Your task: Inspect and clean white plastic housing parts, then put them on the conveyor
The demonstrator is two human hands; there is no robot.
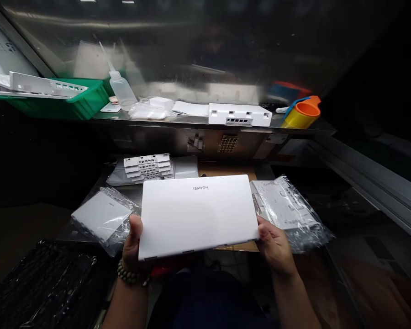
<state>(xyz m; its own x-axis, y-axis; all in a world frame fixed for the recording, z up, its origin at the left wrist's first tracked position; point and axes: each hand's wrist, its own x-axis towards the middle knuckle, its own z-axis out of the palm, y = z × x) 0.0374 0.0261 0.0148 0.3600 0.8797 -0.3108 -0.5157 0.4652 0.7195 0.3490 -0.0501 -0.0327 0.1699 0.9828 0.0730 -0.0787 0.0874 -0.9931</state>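
Note:
I hold a flat white panel [195,212] with a HUAWEI logo, level above the work surface, in both hands. My left hand [134,249] grips its near left corner, thumb on top; a bead bracelet circles that wrist. My right hand [273,244] grips its near right edge. Left of the panel lies a similar white cover in a clear plastic bag [101,214]. On the right lies another bagged white part [287,210].
A stack of white slotted strips [148,166] sits behind the panel. The metal shelf above carries a green bin [78,98] with white parts, a squeeze bottle [121,89], a white ported housing [239,115] and orange-yellow tape rolls [303,114]. Black plastic wrap [41,288] lies lower left.

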